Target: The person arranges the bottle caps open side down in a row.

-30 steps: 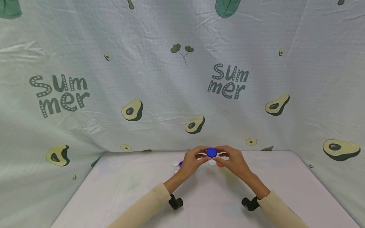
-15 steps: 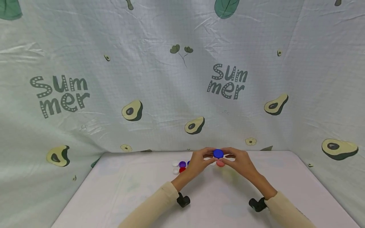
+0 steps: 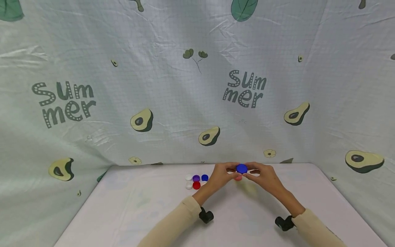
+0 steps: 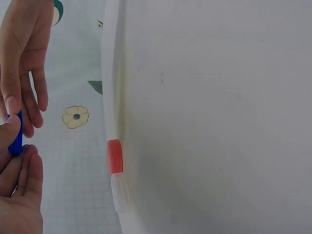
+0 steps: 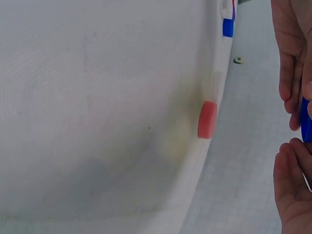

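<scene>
A round blue cap (image 3: 242,168) is raised above the far part of the table, its flat face toward the head camera. My left hand (image 3: 220,175) pinches it from the left, between thumb and fingers. From the right, my right hand (image 3: 264,175) pinches the opposite edge. The left wrist view shows this blue cap (image 4: 16,136) nearly edge-on between the two hands. Just below the hands lies a coral-red cap (image 3: 238,178) on the table. A whitish cap (image 4: 120,192) stands right beside it in the left wrist view; the left hand hides that one in the head view.
Left of the hands, several caps lie in two rows: white (image 3: 189,177), purple (image 3: 196,178) and blue (image 3: 205,177) behind, another white (image 3: 189,185) and a red (image 3: 196,185) in front. The white table (image 3: 139,209) meets a printed curtain (image 3: 172,144) at its far edge.
Both hands have moved right and slightly down with the blue cap still between them. The rows of caps on the left have come out from behind my left hand.
</scene>
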### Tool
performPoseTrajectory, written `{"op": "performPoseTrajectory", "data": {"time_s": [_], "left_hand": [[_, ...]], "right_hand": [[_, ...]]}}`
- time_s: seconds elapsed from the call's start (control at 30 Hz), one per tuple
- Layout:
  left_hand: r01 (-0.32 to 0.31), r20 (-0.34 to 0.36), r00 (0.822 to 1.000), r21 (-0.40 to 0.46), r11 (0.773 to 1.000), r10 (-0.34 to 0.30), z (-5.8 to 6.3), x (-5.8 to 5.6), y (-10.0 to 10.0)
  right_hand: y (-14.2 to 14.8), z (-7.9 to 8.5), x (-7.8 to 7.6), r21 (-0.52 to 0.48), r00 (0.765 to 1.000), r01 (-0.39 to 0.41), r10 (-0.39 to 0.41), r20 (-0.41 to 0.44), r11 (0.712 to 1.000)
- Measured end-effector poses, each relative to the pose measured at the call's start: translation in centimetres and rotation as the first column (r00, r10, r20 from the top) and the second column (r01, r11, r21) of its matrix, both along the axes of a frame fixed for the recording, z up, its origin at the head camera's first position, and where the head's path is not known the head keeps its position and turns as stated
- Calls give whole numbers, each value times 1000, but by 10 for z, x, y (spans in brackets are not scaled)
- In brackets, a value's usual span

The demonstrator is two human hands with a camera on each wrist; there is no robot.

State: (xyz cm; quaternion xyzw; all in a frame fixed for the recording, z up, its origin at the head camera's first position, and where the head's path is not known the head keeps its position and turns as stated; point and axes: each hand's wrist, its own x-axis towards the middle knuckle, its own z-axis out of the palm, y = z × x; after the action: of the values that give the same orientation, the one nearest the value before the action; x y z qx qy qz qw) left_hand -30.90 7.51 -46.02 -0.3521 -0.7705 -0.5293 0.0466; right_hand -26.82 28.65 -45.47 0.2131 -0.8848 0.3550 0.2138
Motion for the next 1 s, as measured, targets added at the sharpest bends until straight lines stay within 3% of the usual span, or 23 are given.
{"op": "performPoseTrajectory", "data": {"time_s": [0.13,0.8,1.0], "left_hand": [[-6,50,999,19,1000,5,0,-1,5],[-50,134,990,28,998,46,-2,-13,35],[-29,154,988,39,999,22,-1,-14,40]], "right_hand": [[4,-2,-1,2,1000,-4,4,6,1000],[22,-3,-8,7,995,54,-55,88,999],[28,-3,-10,26,993,61,-63,98,998]]}}
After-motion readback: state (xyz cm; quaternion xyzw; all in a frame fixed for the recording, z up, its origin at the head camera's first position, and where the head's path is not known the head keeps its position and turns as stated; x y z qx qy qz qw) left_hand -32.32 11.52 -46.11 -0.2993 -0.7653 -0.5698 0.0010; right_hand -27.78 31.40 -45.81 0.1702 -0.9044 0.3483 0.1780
